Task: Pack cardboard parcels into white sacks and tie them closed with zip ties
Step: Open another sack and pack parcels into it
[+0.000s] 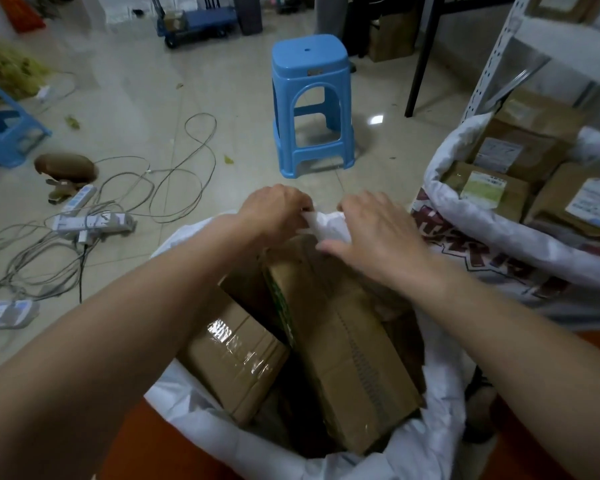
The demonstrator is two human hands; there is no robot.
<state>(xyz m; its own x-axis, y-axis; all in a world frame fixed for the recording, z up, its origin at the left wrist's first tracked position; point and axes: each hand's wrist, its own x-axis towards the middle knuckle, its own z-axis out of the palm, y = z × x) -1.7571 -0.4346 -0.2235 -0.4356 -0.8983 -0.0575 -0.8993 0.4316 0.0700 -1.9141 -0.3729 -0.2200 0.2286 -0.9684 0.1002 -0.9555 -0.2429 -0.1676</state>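
both hands [278, 209] [374, 230] pinch the white sack's far rim [321, 221]; long parcel [343, 341] lies pointing away inside.

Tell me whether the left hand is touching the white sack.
Touching. The head view shows the left hand with fingers curled on the far rim of the white sack.

Two white sacks here: the near sack [174, 407] has at least three boxes [343, 341] showing in its mouth, and the sack at the right [471, 216] has around five labelled parcels [492, 192] on top, can't count any deeper. Two hands, left [274, 206] and right [374, 226]. On the floor [187, 81]: two blue stools [312, 105], one cart [198, 22], roughly three power strips [90, 221].
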